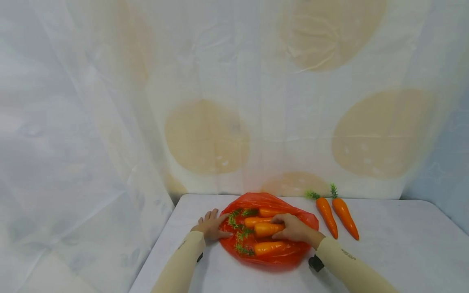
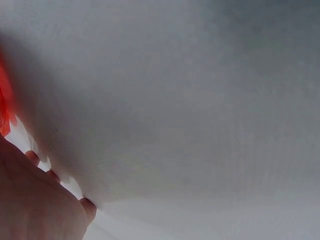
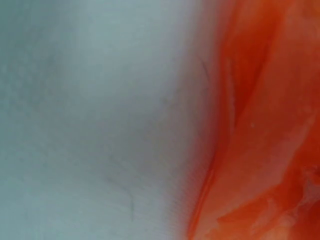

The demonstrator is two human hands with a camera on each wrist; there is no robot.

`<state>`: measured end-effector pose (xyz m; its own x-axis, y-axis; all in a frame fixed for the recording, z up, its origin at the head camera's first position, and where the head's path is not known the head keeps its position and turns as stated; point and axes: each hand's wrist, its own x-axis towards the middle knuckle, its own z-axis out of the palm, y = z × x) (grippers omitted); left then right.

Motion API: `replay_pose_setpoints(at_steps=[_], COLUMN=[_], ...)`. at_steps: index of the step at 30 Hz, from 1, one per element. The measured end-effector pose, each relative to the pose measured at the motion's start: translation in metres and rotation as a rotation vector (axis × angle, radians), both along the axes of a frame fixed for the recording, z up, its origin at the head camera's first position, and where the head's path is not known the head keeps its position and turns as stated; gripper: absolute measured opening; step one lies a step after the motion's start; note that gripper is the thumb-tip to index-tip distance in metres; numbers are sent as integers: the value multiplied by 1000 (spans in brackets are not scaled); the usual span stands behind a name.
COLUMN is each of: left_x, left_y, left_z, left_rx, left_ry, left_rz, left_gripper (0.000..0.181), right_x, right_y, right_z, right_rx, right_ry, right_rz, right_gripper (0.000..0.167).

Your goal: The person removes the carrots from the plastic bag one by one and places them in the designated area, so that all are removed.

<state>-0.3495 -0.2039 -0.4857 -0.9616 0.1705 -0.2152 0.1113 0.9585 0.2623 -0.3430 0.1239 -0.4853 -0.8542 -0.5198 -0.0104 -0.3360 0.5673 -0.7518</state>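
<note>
A red plastic bag [image 1: 264, 199] lies spread on the white table with several orange carrots on it, their green tops toward the left. The right hand [image 1: 296, 230] grips one carrot [image 1: 263, 229] near its narrow end, thumb and fingers on either side. At the bag's left edge rests the left hand [image 1: 211, 227], fingers spread, thumb touching the plastic. In the left wrist view the left hand [image 2: 37, 202] shows beside a strip of red bag [image 2: 5, 100]. Only red plastic [image 3: 270, 130] and table surface show in the right wrist view; the right hand is out of it.
Two more carrots [image 1: 327, 217] [image 1: 346, 218] with green tops lie on the white table [image 1: 399, 244] to the right of the bag. A pale curtain with tan round patterns [image 1: 256, 101] hangs behind the table and down both sides.
</note>
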Motion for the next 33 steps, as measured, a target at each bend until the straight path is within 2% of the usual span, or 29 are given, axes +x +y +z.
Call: replay_pose_setpoints(at_steps=[13, 19, 26, 33], left_x=[-3, -5, -12, -13], left_y=[3, 4, 3, -1], left_z=[-1, -3, -8, -15], left_rx=[10, 20, 9, 9], left_ry=[3, -2, 26, 38], left_rz=[-12, 3, -27, -32], left_gripper=[79, 79, 79, 80], right_x=[2, 0, -6, -1], right_y=[0, -1, -1, -4], right_z=[5, 9, 10, 15], right_rx=[3, -26, -38, -35], right_ry=[0, 79, 150, 113], right_rz=[-9, -40, -53, -88], right_gripper=[34, 33, 36, 37])
